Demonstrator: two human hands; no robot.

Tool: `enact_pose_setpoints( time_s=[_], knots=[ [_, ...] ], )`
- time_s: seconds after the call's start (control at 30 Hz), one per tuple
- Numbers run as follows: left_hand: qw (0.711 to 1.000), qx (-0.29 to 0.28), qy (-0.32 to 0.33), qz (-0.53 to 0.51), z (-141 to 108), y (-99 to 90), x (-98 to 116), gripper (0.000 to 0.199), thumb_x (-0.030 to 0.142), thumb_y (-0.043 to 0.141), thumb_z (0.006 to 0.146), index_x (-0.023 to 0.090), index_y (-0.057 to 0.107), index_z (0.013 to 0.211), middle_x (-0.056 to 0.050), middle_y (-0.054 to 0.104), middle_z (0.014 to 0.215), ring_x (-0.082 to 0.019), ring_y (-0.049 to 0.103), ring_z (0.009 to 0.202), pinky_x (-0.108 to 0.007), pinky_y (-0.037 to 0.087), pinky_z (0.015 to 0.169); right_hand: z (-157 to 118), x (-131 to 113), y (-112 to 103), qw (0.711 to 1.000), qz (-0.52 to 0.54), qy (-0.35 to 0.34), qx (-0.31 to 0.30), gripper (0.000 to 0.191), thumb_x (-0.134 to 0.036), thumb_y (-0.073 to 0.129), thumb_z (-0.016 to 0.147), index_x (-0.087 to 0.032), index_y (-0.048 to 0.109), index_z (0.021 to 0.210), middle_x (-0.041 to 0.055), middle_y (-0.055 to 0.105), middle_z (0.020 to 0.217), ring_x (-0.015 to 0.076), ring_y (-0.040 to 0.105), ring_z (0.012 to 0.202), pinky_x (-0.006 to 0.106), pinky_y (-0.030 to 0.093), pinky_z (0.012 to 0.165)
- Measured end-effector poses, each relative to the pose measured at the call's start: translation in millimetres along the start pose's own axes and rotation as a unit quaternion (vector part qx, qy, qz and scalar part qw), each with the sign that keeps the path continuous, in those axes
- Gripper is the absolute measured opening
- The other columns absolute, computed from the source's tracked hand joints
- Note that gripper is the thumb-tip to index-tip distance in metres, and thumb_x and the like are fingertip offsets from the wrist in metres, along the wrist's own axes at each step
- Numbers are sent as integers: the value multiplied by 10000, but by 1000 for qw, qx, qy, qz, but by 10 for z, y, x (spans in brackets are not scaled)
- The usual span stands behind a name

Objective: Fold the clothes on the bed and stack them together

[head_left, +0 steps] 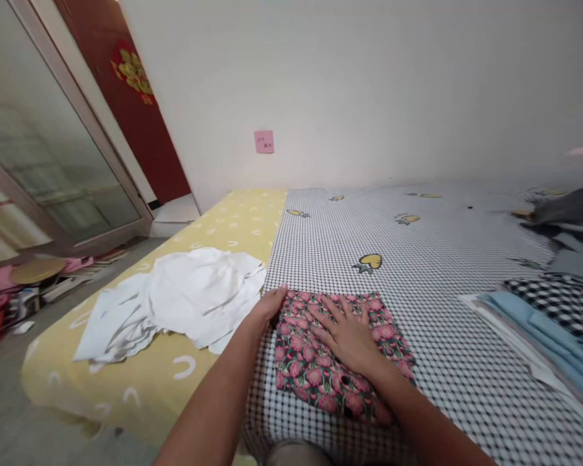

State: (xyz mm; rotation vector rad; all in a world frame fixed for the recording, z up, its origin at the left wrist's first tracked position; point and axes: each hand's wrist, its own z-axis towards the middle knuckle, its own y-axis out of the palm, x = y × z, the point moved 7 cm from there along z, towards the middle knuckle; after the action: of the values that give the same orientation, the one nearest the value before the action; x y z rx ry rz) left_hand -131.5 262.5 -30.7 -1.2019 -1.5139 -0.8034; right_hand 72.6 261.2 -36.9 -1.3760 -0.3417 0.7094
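A pink, green and black floral cloth [311, 372], folded into a rough rectangle, lies on the black-and-white checked bedding [447, 310]. Flat on top of it rests my right hand [347, 333], its fingers spread. My left hand [272, 303] is at the cloth's upper left corner, thumb along the edge; its other fingers are mostly hidden, so its grip cannot be made out. Close by on the left, a crumpled white garment [194, 291] lies across the yellow bedding [252, 210].
Folded light blue clothes [539, 320], a checked cloth [558, 304] and dark clothes [576, 207] are piled at the right. A pink note [264, 142] is on the wall behind the bed. Assorted things lie on the floor at the left by a glass-paned door [53, 129].
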Motion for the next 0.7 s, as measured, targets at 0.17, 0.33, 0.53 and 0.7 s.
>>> enact_pose_setpoints(
  time_s=[0.17, 0.33, 0.53, 0.7],
  knots=[
    [988, 35, -4, -153, -436, -92, -86, 352, 547, 588, 886, 215, 591, 1004, -43, 733, 910, -144, 686, 703, -316, 571, 777, -7, 9, -17, 1000, -10, 8, -19, 563, -689, 221, 986, -522, 320, 1515, -22, 311, 1653, 415, 211, 1513, 816, 95, 1105],
    [964, 132, 29, -230, -1228, -245, -393, 353, 494, 684, 812, 202, 601, 992, -19, 685, 949, -125, 693, 765, -288, 541, 849, -3, 18, 16, 1000, -20, 8, -20, 569, -678, 199, 994, -506, 312, 1524, -12, 317, 1653, 401, 229, 1508, 800, 120, 1110],
    [974, 190, 43, -119, -1905, -268, -611, 650, 781, 644, 677, 181, 668, 926, 60, 551, 558, -128, 534, 574, -249, 419, 608, 1, 22, 49, 998, -51, 12, -22, 575, -677, 179, 991, -507, 299, 1528, -6, 348, 1640, 396, 268, 1489, 797, 152, 1106],
    [997, 48, 56, -32, -1828, 81, -468, 678, 905, 481, 675, 229, 498, 631, 91, 391, 466, -101, 332, 429, -255, 296, 478, 10, 14, 48, 997, -62, 23, -28, 579, -682, 173, 989, -511, 275, 1533, -23, 314, 1654, 383, 261, 1496, 779, 154, 1121]
  ],
)
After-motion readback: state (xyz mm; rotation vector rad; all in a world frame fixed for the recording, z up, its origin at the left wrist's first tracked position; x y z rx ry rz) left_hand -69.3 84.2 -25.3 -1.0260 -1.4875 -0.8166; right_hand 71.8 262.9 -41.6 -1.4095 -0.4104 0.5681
